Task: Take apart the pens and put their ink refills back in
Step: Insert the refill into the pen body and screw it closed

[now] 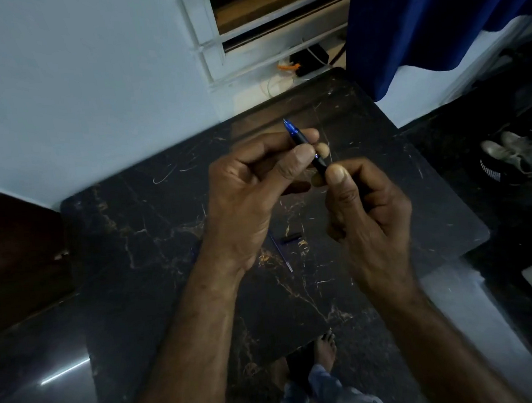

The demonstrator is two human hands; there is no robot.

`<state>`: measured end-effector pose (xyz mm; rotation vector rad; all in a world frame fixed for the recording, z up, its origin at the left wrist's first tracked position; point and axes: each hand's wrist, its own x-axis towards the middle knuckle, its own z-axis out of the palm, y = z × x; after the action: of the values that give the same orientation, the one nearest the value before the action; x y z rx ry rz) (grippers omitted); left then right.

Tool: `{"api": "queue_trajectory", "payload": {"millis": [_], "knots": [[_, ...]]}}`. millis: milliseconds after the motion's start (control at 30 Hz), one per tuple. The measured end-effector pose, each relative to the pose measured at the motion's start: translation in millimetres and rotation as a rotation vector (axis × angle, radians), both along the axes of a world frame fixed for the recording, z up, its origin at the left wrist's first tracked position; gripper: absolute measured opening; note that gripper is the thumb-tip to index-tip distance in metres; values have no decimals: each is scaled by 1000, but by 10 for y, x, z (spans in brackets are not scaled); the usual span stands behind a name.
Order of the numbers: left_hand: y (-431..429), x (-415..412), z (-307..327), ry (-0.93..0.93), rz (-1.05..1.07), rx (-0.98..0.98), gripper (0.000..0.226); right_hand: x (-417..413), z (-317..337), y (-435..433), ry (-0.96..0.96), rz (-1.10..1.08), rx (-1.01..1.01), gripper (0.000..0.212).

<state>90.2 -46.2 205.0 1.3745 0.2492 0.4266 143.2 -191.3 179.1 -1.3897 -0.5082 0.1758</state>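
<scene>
I see both hands raised above the dark marble-patterned table [150,232], sharing one pen [305,147] between them. My left hand [251,196] pinches the pen's front section between thumb and forefinger, just behind the translucent blue tip, which points up and away toward the window [274,28]. My right hand [368,211] has its fingers curled closed around the black rear barrel, thumb pressed on top. The two grips sit close together, almost touching at the middle of the pen.

Below the hands, lying on the tabletop, I see a thin ink refill [282,254] and, just beside its upper end, a short dark piece [291,238], probably a pen part, though the light is too dim to be sure. Shoes [513,154] sit on the floor to the right, and a blue curtain [435,13] hangs above.
</scene>
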Motion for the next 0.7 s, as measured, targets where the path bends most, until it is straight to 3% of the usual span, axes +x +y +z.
{"api": "queue_trajectory", "payload": {"millis": [433,700], "knots": [[50,1,27,-47,-35,137,17,-9,-60,-86,63,85,71,4],[68,-37,8,-60,-18,108,14,71,-67,-203,15,181,-134,31]]}}
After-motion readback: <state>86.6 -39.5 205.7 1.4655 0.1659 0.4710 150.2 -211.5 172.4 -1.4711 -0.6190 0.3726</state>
